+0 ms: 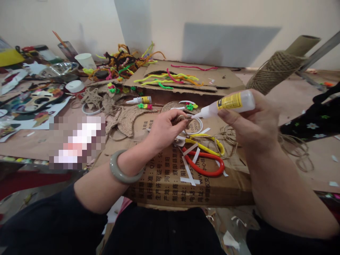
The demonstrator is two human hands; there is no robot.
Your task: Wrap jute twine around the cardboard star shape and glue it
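My right hand (pixel 252 124) grips a white glue bottle (pixel 228 103) with a yellow label, held sideways, its nozzle pointing left. The tip meets a small coil of brown twine (pixel 183 117) that my left hand (pixel 166 130) pinches between thumb and fingers. A grey-green bangle (pixel 122 172) sits on my left wrist. Both hands hover over a flat cardboard sheet (pixel 164 177) printed with text. Under them lie red-handled scissors (pixel 205 164), yellow-handled scissors (pixel 205 141) and white paper strips (pixel 189 170).
A second glue bottle (pixel 139 100) lies beyond, near woven twine pieces (pixel 124 118) and small pipe-cleaner flowers (pixel 191 106). Coloured pipe cleaners (pixel 170 79) lie on a cardboard box. A twine spool (pixel 276 71) stands right. Cups, a metal bowl (pixel 57 69) and craft clutter fill the left.
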